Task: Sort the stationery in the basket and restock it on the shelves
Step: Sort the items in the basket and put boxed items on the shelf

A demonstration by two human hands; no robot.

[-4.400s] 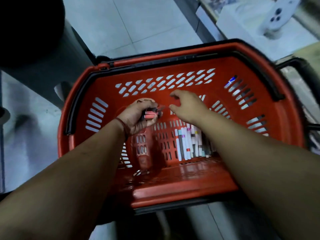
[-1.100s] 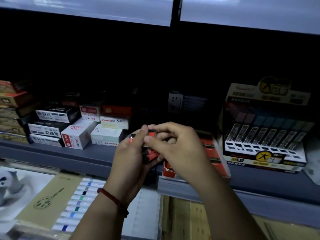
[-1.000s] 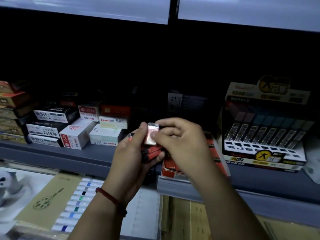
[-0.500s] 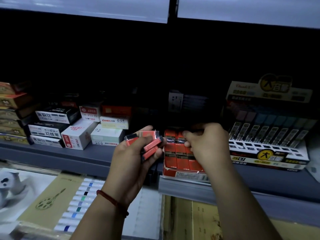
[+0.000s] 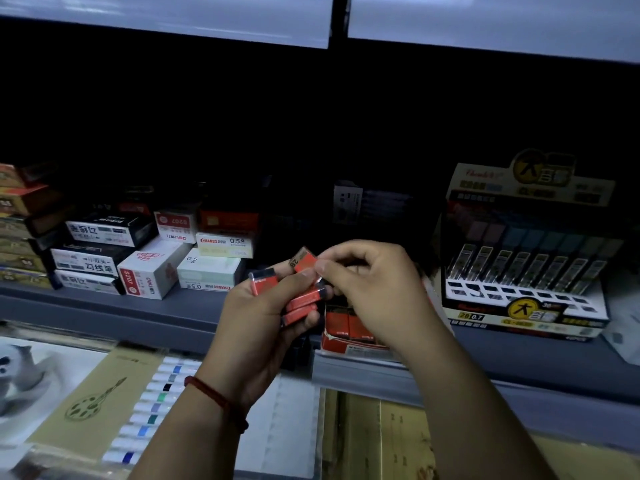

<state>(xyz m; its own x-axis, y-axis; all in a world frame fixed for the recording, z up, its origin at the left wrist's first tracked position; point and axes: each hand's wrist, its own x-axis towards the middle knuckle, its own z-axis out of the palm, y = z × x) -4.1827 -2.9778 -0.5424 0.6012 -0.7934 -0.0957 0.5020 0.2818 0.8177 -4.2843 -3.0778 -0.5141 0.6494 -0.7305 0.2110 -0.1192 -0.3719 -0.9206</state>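
Observation:
My left hand (image 5: 256, 317) grips a fan of several small red lead cases (image 5: 300, 303) in front of the grey shelf (image 5: 173, 313). Thumb and fingers of my right hand (image 5: 374, 292) pinch the top case (image 5: 304, 262) of that bunch, which is marked 2B and tilts up. Just behind and below my hands an open red display box (image 5: 346, 327) holds more of the same red cases at the shelf's front edge. The basket is out of view.
Left on the shelf lie stacked white, black and red refill boxes (image 5: 149, 268). At the right stands a yellow-topped lead display (image 5: 523, 258). Below the shelf lie a paint tube set (image 5: 152, 407) and brown paper pads (image 5: 381, 441).
My right hand came back from the red display box to the bunch in my left hand and now pinches its top case. Earlier still, both hands were in the red basket.

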